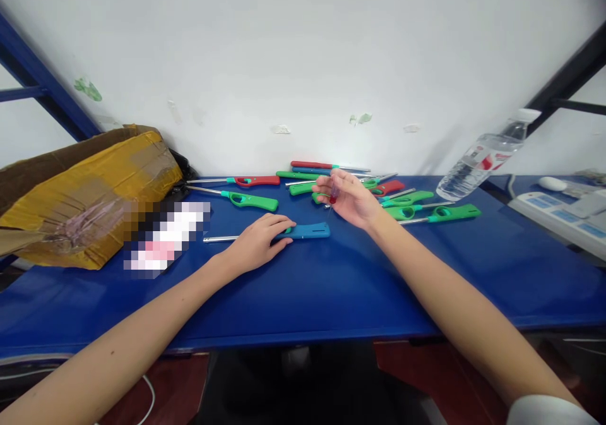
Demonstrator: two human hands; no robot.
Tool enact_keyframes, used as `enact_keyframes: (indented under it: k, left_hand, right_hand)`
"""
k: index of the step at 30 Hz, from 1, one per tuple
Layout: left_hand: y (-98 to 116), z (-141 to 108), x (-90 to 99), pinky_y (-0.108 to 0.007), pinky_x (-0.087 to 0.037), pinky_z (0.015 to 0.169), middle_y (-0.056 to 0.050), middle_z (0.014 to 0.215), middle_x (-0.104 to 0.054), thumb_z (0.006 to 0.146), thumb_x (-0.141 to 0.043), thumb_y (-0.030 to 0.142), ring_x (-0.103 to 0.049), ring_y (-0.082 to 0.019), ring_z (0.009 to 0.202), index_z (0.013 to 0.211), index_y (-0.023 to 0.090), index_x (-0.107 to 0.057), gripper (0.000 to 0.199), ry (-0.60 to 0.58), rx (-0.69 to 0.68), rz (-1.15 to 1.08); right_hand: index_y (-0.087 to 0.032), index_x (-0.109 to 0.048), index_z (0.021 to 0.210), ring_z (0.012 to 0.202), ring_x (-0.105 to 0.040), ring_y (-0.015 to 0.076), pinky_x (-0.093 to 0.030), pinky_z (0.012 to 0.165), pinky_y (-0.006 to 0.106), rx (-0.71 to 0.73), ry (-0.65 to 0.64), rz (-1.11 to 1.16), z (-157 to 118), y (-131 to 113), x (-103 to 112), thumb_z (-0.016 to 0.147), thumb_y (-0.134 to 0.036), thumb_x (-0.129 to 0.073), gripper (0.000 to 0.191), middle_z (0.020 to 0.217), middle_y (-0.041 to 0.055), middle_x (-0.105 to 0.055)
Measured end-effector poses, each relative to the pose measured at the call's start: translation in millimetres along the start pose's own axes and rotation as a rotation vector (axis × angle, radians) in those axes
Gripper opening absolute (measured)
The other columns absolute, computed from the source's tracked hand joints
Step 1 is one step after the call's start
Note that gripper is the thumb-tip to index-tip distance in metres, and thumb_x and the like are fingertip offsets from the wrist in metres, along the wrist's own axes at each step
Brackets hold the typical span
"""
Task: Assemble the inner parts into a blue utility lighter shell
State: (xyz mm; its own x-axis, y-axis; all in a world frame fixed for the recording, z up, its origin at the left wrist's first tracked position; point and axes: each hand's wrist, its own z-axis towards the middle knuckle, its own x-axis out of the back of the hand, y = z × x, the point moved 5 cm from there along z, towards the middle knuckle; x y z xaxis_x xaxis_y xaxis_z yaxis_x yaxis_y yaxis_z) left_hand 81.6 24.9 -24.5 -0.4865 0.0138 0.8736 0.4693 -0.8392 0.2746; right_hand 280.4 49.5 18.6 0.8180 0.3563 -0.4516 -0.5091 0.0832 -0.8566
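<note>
My left hand (262, 240) is closed over a blue long-necked lighter (310, 230), which lies flat with its metal tube pointing left. Part of its trigger area is hidden by my fingers. Just above and to the right of the blue handle, my right hand (353, 199) is raised with its fingers bent. Between them is a small screwdriver (334, 192), by its look, with a translucent red handle and a thin tip pointing down; my fingers partly cover it. The tip appears apart from the lighter.
More lighters lie behind my hands, among them a green lighter (255, 201), a red lighter (258, 180) and another green one (454, 213). A taped cardboard box (95, 191) stands left. At right are a water bottle (483, 160) and a power strip (563, 213). A wall backs the blue table (331, 299).
</note>
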Motion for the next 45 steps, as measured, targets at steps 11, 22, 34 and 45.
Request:
enact_keyframes:
  k: [11, 22, 34, 45]
  left_hand:
    - [-4.6, 4.2, -1.0, -0.042, -0.047, 0.101, -0.011, 0.123, -0.065, 0.096, -0.055, 0.030, -0.057, -0.025, 0.113, 0.124, 0.016, -0.062, 0.031, 0.023, 0.019, 0.004]
    - [-10.5, 6.7, -4.0, -0.044, -0.046, 0.103, -0.010, 0.125, -0.064, 0.095, -0.056, 0.029, -0.056, -0.026, 0.115, 0.124, 0.018, -0.062, 0.031, 0.011, 0.069, -0.002]
    - [-9.4, 6.6, -2.4, -0.045, -0.046, 0.103, -0.010, 0.125, -0.064, 0.096, -0.054, 0.028, -0.057, -0.026, 0.114, 0.125, 0.019, -0.060, 0.031, -0.007, 0.057, 0.007]
    - [-8.3, 6.1, -2.6, -0.045, -0.047, 0.102, -0.010, 0.125, -0.063, 0.096, -0.054, 0.027, -0.057, -0.026, 0.115, 0.124, 0.019, -0.060, 0.030, -0.002, 0.058, 0.001]
  right_hand:
    - [-0.020, -0.057, 0.069, 0.042, -0.028, 0.0077, -0.034, 0.045, 0.021, -0.069, 0.011, 0.046, 3.0, -4.2, -2.5, 0.093, -0.045, -0.051, 0.035, 0.052, -0.0069, -0.029]
    - [-0.021, -0.067, 0.075, 0.070, -0.060, 0.0125, -0.049, 0.064, 0.025, 0.081, 0.115, -0.153, 6.2, -3.4, 10.6, 0.067, -0.048, -0.084, 0.034, 0.073, -0.0021, -0.063]
    - [-0.022, -0.054, 0.072, 0.043, -0.033, 0.0076, -0.046, 0.056, 0.023, -0.034, 0.033, 0.091, 1.6, -0.1, -1.1, 0.079, -0.042, -0.073, 0.028, 0.048, -0.0103, -0.035]
    - [-0.022, -0.060, 0.073, 0.053, -0.044, 0.0107, -0.043, 0.053, 0.025, 0.010, 0.110, -0.060, 5.5, 1.2, 0.5, 0.082, -0.056, -0.070, 0.036, 0.060, -0.0047, -0.046]
